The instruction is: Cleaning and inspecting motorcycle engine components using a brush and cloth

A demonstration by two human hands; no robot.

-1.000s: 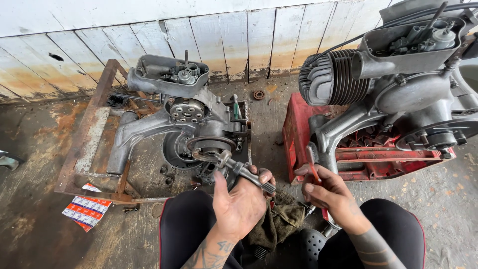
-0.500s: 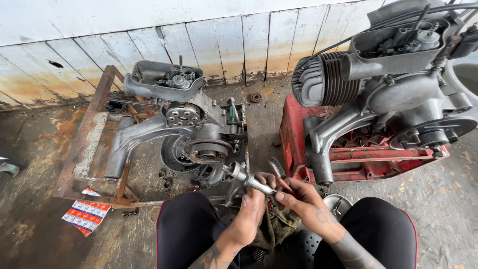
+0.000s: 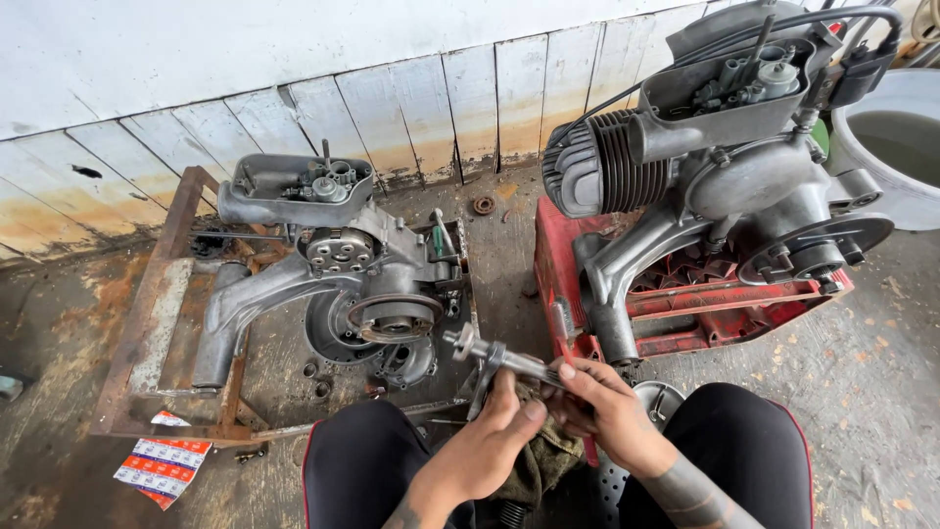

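A grey metal shaft with a gear-like collar is held over my lap, its free end pointing up-left. My left hand cups it from below, thumb against the shaft. My right hand grips the shaft's near end with the fingers wrapped round it. Just beyond the shaft's tip lies a scooter engine on a rusty steel frame. A second engine rests on a red plastic crate at the right. A dirty rag lies between my knees.
A white plank wall runs along the back. A pale bucket stands at the far right. A red and white packet lies on the concrete floor at the lower left. Small round metal parts lie near the wall.
My right hand moved left from the crate's edge and joined the left hand on the shaft. The shaft now sits a little closer to my lap.
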